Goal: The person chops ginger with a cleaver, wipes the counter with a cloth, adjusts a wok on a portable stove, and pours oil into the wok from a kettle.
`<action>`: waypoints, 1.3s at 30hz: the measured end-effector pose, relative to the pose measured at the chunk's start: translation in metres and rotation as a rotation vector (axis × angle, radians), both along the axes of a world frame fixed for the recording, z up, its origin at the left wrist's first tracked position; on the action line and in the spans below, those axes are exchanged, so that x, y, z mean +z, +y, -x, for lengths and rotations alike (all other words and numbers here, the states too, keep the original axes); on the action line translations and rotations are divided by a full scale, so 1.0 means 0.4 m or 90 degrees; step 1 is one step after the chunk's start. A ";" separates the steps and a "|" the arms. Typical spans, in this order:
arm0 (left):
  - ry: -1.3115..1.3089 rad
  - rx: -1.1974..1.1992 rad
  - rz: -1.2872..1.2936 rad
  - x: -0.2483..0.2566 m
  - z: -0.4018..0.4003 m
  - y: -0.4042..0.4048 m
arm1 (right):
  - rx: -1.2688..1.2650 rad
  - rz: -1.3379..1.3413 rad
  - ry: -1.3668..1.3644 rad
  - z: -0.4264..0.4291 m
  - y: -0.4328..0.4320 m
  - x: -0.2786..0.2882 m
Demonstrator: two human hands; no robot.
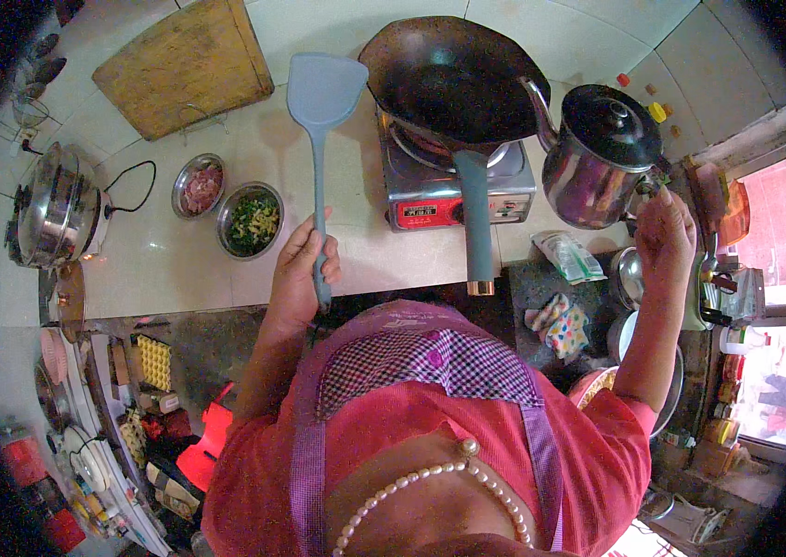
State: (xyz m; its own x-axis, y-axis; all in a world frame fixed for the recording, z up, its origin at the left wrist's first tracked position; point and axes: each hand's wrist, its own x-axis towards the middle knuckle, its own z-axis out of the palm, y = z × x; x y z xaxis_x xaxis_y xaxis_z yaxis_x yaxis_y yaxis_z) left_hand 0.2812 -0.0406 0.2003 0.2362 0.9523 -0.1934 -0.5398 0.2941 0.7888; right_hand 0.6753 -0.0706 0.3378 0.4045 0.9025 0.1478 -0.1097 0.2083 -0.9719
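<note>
My left hand (308, 261) holds a grey spatula (325, 97) by its handle, blade up, left of the wok. A dark wok (445, 83) with a grey handle sits on a portable stove (420, 184); no food shows in it. My right hand (666, 226) is closed on the handle of a steel oil pot (588, 181) with a dark lid. The pot is held right of the wok, its spout close to the wok's rim. Left of the spatula stand a metal bowl of chopped greens and yellowish bits (251, 223) and a smaller metal bowl of raw meat pieces (200, 188).
A wooden cutting board (187, 69) leans at the back wall. An electric pot (58, 209) with a cord stands at the left. A plastic packet (567, 257), a spotted cloth (565, 328) and metal bowls (628, 275) lie at the right, near my right forearm.
</note>
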 end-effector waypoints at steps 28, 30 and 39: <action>0.000 -0.018 0.001 0.001 0.007 0.000 | -0.038 0.036 -0.037 0.013 -0.017 0.000; 0.003 -0.019 -0.006 0.001 0.007 -0.001 | -0.044 0.040 -0.038 0.011 -0.019 0.000; 0.009 -0.022 -0.012 -0.004 0.000 0.003 | -0.009 0.034 -0.011 -0.002 -0.024 0.005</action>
State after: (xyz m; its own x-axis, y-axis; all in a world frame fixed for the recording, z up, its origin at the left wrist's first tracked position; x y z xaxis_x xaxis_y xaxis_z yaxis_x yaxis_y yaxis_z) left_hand 0.2811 -0.0394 0.1987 0.2663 0.9472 -0.1784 -0.5188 0.2968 0.8017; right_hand 0.6761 -0.0801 0.3397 0.4146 0.9038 0.1064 -0.0901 0.1571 -0.9835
